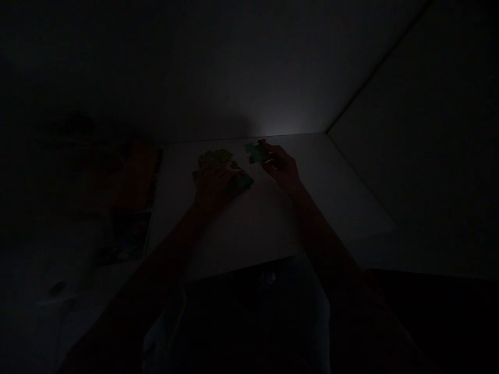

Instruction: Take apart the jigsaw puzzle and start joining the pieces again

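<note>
The picture is very dark. My right hand (285, 169) pinches a green jigsaw puzzle piece (255, 152) between thumb and fingers, near the back of the white table. To its left, my left hand (214, 189) lies over a cluster of joined jigsaw pieces (215, 157), yellow-green at the back and darker green toward the right. Its fingers look stretched across them, though the gloom blurs their outline. A small gap separates the held piece from the cluster. Part of the cluster is hidden under my left hand.
The white table (249, 228) meets a pale wall (234, 67) at the back and another wall (429, 145) on the right. An orange object (136, 174) and a dark picture-like item (130, 234) stand at the left. My legs are below the front edge.
</note>
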Demonstrator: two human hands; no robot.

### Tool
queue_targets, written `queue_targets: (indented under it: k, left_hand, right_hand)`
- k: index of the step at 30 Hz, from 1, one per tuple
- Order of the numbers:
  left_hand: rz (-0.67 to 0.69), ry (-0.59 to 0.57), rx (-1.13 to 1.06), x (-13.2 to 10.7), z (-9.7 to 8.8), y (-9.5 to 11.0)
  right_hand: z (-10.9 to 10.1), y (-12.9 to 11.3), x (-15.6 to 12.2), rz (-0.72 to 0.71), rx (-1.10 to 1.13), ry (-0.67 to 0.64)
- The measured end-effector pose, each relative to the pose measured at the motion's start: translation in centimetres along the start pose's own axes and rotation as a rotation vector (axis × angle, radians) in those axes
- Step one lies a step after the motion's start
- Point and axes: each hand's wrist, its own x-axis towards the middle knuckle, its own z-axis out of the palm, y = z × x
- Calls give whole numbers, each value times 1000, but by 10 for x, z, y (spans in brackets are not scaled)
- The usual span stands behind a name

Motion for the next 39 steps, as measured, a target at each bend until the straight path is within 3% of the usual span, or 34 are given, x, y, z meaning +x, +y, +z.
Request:
queue_targets:
  k: [5,10,15,19,25,29,36,39]
  left_hand:
    - [-38,9,-7,3,-8,-3]
    - [-55,-55,-93,5,-10,-2]
    - [-38,-123,-169,6,-16,1]
    - [-89,43,-435,8,-13,-4]
    - [-351,363,-827,15,-8,-15]
    - [-370,456,-895,16,-20,-19]
    - [-406,452,-949,14,-29,-11]
    - [-420,437,-1019,15,-28,-7]
  right_hand:
    - [1,-1,2,-34,99,73]
    - [-1,9,9,63,71,158]
    - [-2,17,11,44,266,187]
    - [-2,13,9,136,383,195]
    - [-7,2,7,257,410,237]
    - [-13,-2,3,289,301,49]
    - [-7,-14,-6,118,67,-586]
    - [1,-14,-8,100,-7,-676]
